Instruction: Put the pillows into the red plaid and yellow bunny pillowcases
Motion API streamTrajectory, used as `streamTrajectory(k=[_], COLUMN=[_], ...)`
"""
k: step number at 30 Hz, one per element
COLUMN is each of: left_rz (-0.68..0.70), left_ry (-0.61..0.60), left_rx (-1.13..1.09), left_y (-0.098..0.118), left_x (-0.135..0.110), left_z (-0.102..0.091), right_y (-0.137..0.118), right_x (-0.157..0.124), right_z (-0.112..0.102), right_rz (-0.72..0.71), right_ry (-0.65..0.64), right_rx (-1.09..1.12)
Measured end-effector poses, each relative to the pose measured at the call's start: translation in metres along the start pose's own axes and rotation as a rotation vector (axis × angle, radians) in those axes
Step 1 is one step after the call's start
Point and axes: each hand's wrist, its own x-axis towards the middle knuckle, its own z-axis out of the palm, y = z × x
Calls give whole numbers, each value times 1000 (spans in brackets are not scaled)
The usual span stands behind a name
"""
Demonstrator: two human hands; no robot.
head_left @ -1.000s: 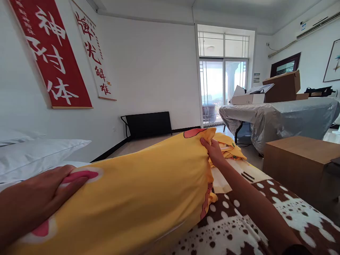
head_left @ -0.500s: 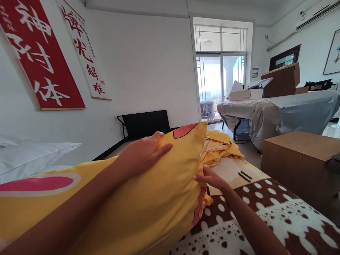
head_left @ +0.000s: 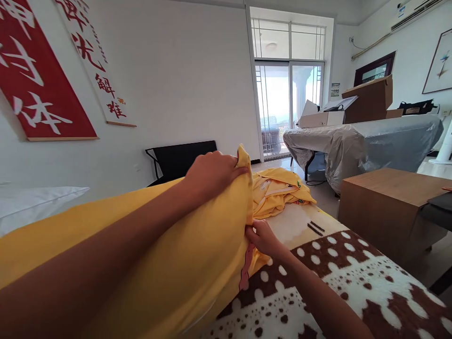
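A long pillow in a yellow pillowcase (head_left: 197, 263) lies across the bed in front of me. My left hand (head_left: 212, 173) grips the top far corner of the pillowcase, fingers curled over the edge. My right hand (head_left: 261, 237) pinches the open end of the pillowcase lower down, by its pink trim. A crumpled yellow cloth (head_left: 278, 190) lies on the bed just beyond both hands.
A brown and white spotted blanket (head_left: 335, 287) covers the bed. A white pillow (head_left: 35, 205) lies at the left. A wooden cabinet (head_left: 388, 202) stands to the right, with a plastic-covered table (head_left: 363, 143) bearing cardboard boxes behind it. Red banners hang on the left wall.
My left hand went from the near end of the pillow to its far top corner and closed on the fabric. My right hand dropped from the top corner to the lower edge.
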Motion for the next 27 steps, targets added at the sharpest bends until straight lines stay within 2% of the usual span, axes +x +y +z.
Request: streamTrajectory(k=[2,5,7,11,15,18,20,23,27], left_rz=[-84,-157,-193,-284,-360,-375,-369,-392,-342], left_ry=[92,226,255,197,304,440,476,432,369], left_rx=[5,20,51,24,-93,-132,-133,-127,-162], left_y=[-20,-52,-68,-83,-84,-86,-89,-88,-71], left_x=[-4,-12,-16,-17,-23,-31,-33,-29,-21], left_z=[-19,-46,-60,-76,-82,-84,-83,-76,-63], right_y=[-3,-4,-2,8,25,42,53,65,66], right_x=[-1,-2,-4,-6,-7,-5,-4,-2,-2], right_z=[-1,-6,-4,18,32,33,34,33,26], right_rz=[-31,-143,-165,-66,-6,-22,-26,-5,1], right_ry=[-10,-145,-162,-8,67,26,-7,-26,-22], right_rx=[117,254,123,-155,-254,-271,-269,-268,-246])
